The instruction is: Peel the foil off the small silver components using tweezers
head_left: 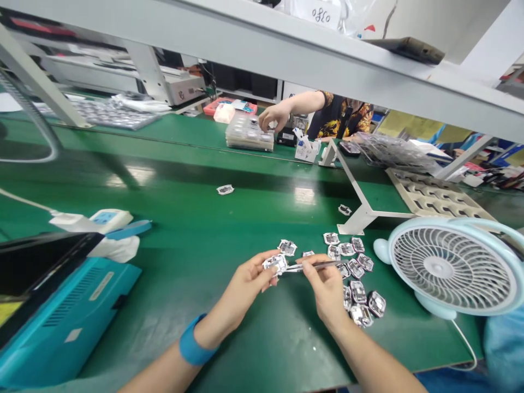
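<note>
Just left of the pale blue desk fan point(452, 267), a loose cluster of small silver square parts point(358, 292) lying on the green bench mat point(196, 289), and both hands working over that mat, further left of the fan. Left hand point(241, 289), banded by a blue wrist strap point(197, 339), pinching one foil-edged square part point(275, 264) between thumb and fingertips point(264, 260), fingers pressed together at its edge. Right hand point(325, 292), with fingers point(313, 277) closed around the shank of slim metal tweezers point(315, 266), bringing the tips up against that same part. Good handling here meaning wrists kept low, the part held steady, and only light pressure from the tips (those thin edges looking easily bent).

Far beyond the fan, another person's hand point(273, 116) reaching over a stack of clear plastic trays point(249, 134). Well left of the fan, a teal equipment case point(61, 322) showing no readable brand. High above and left of the fan, a white paper label point(315, 12) carrying handwritten digits, reading roughly as 0780, though the tilt leaves the figures uncertain.
</note>
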Tool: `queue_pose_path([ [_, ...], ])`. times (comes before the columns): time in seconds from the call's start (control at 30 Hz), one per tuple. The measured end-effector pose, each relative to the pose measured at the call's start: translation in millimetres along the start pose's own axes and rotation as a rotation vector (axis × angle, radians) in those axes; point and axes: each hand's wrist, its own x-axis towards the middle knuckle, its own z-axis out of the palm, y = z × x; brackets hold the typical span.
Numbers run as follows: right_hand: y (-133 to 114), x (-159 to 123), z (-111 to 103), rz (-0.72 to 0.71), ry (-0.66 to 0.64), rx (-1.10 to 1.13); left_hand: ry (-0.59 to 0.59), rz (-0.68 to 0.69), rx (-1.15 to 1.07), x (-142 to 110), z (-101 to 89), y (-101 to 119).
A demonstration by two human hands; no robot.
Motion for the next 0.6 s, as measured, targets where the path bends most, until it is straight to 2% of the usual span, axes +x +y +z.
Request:
queue_pose_path([
  [0.2,-2.7,-3.0,0.4,-0.207,-0.104,-0.149,-0.105,0.046,0.067,-1.2,4.0,-6.3],
  [0.4,-0.1,-3.9,1.1,-0.245,-0.159,-0.225,-0.159,0.048,0.088,-2.5,8.3,-6.0],
  [0.6,-0.7,-3.7,0.3,-0.266,-0.157,-0.197,-0.11,0.008,0.076,-2.0,5.9,-9.4],
])
